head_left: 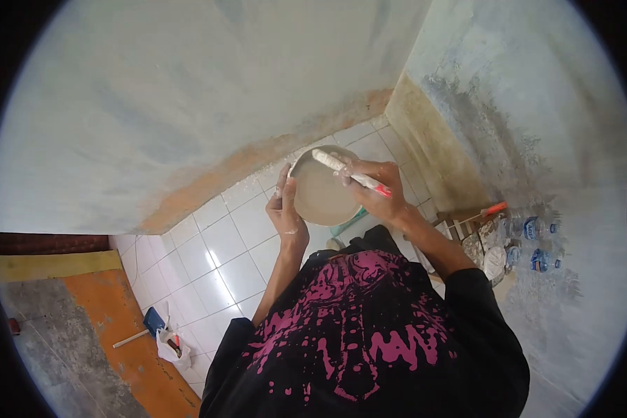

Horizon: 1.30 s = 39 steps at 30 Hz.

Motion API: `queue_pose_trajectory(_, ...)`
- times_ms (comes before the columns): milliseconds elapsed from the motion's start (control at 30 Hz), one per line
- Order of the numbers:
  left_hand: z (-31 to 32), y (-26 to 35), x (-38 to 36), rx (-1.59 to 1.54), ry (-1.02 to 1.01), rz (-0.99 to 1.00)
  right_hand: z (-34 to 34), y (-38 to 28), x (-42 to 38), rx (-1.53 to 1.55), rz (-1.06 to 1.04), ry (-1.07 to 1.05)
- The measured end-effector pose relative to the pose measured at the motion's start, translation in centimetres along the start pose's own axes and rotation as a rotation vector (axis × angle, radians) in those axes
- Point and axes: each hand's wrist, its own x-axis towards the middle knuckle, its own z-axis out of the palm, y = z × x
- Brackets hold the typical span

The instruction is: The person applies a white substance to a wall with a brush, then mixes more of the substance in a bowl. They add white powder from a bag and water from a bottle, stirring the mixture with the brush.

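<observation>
My left hand grips the left rim of a round, pale container, with the thumb over the edge. Inside it is a beige-grey, smooth-looking surface, and whitish residue marks its rim. My right hand is closed around a slim, white-caked tool with a red end. The tool lies slantwise above the container, its pale tip near the far rim; the coating hides its exact kind. White smears show on the fingers of both hands.
Two walls with patchy paint meet in a corner beyond the container. White floor tiles lie below, speckled near the wall. Plastic bottles stand on the right beside cluttered items. A white bag and blue dustpan are lower left.
</observation>
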Motion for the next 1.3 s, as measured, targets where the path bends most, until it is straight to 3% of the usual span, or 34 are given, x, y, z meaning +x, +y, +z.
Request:
queue_pose_trajectory(133, 1.0, 1.2, 0.0, 0.06, -0.021, 0.069, 0.7, -1.8, -0.4, -0.17, 0.064, -0.13)
queue_pose_trajectory(200, 1.3, 1.4, 0.0, 0.044, -0.016, 0.084, 1.3, -2.8, -0.9, -0.177, -0.219, -0.249)
queue_pose_trajectory(233, 1.1, 1.5, 0.2, 0.057, -0.016, 0.094, 1.1, -3.5, -1.3, -0.143, -0.132, -0.334)
queue_pose_trajectory(400, 0.1, 1.0, 0.0, 0.089, -0.039, 0.139, -0.1, -3.3, 0.9, -0.075, -0.071, -0.262)
queue_pose_trajectory(467, 0.0, 0.9, -0.2, 0.092, -0.028, 0.112, 0.1, -3.4, 1.4, -0.317, 0.124, -0.208)
queue_pose_trajectory(600, 1.1, 1.4, -0.1, 0.005, 0.038, 0.113, 1.9, -2.3, -0.5, -0.208, 0.041, -0.214)
queue_pose_trajectory(667, 0.5, 1.1, 0.1, 0.018, 0.036, 0.117, 2.0, -2.4, -1.1, -0.089, -0.143, -0.332)
queue_pose_trajectory(700, 0.1, 0.9, 0.4, 0.03, 0.032, 0.125, 1.9, -2.1, -0.8, -0.077, -0.088, -0.404)
queue_pose_trajectory(800, -0.9, 1.0, -0.1, 0.11, -0.022, 0.093, 0.7, -2.7, 0.9, -0.123, 0.011, -0.342)
queue_pose_trajectory(967, 0.5, 1.2, -0.4, 0.092, 0.0, 0.109, 2.9, -2.2, 0.4, -0.248, -0.022, -0.042)
queue_pose_trajectory(1033, 0.4, 1.2, 0.0, 0.091, 0.017, 0.104, 3.4, -2.9, -0.7, -0.143, -0.045, -0.292)
queue_pose_trajectory(1067, 0.2, 1.3, 0.1, 0.098, 0.015, 0.094, 3.3, -2.9, -0.6, -0.142, -0.044, -0.292)
queue_pose_trajectory(1167, -0.9, 0.4, 0.6, 0.084, -0.011, 0.089, 1.7, -2.6, 1.2, -0.131, -0.153, -0.596)
queue_pose_trajectory(1200, -0.9, 0.4, 0.6, 0.065, -0.027, 0.1, 1.2, -2.4, 2.0, -0.13, -0.151, -0.592)
queue_pose_trajectory(1300, -0.3, 1.6, -0.2, 0.066, -0.097, 0.04, 0.2, -1.3, 3.9, -0.196, -0.43, -0.532)
